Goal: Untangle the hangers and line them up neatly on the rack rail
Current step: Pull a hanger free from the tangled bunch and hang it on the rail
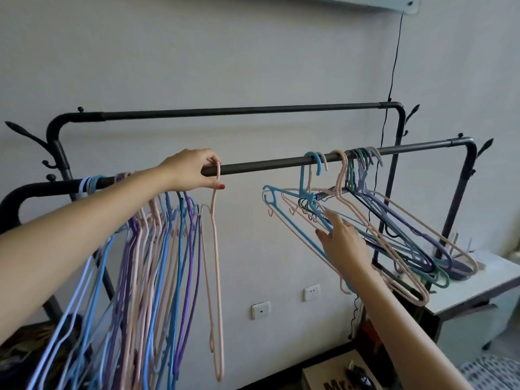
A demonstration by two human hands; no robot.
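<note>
A black rack rail (267,164) runs across the view. My left hand (189,170) pinches the hook of a pink hanger (216,277) at the rail. Left of it, several blue, purple and pink hangers (157,266) hang in a close row. On the right, a tangled bunch of hangers (394,229) hangs skewed from the rail, with a light blue hanger (292,218) at its front. My right hand (342,243) reaches into this bunch from below, its fingers touching the blue hanger's shoulder bar.
A second black rail (239,110) stands higher behind. A white side table (478,288) sits at the lower right under the tangled bunch. A black cord (392,77) hangs down the wall. A cardboard box (334,374) lies on the floor.
</note>
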